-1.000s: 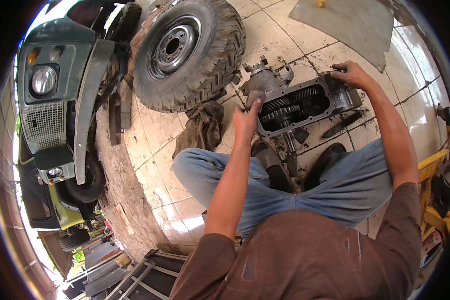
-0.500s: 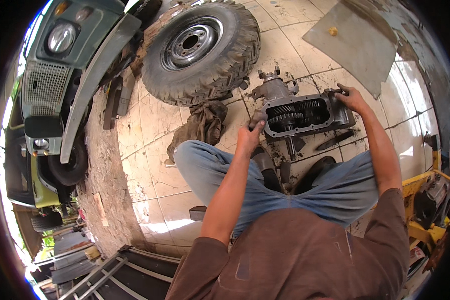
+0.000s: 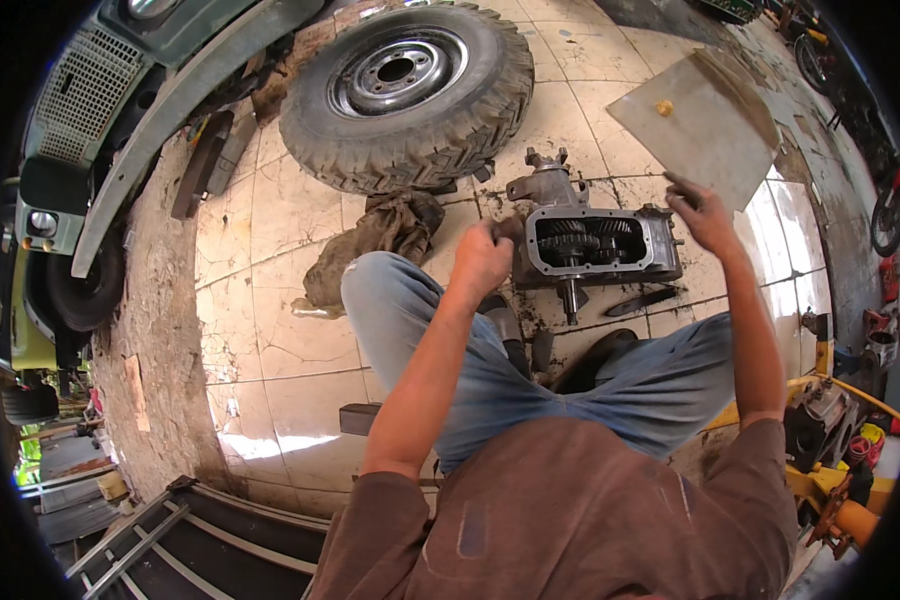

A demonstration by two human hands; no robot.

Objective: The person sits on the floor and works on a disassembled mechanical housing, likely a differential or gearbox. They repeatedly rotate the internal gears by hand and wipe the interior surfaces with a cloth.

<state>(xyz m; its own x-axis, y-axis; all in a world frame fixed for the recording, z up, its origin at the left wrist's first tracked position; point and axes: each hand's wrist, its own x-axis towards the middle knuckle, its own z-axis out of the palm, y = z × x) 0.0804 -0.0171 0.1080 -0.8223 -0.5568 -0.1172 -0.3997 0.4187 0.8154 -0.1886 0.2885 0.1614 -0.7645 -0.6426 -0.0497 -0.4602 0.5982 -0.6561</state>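
Now, left hand (image 3: 482, 258) is curling at the left end of the open grey metal gear housing (image 3: 615, 268); whether it is pinching anything, cannot tell. Housing is lying on the cream tiled floor (image 3: 275, 335), toothed steel gears (image 3: 570, 242) facing up. Right hand (image 3: 702, 218), loosely spread, is no longer touching the right end, so is leaving it unsupported there. Around: crumpled brown cloth (image 3: 375, 248), black chunky-treaded tyre (image 3: 410, 132) lying beyond; dark flat pointed piece (image 3: 640, 302), crowding the near side; flat grey sheet (image 3: 698, 130), lying upper right.

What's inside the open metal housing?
Toothed gears sit inside the metal housing, left and right. The housing's floor is mostly hidden beneath them and in dark shadow, so I can't tell what lies there.
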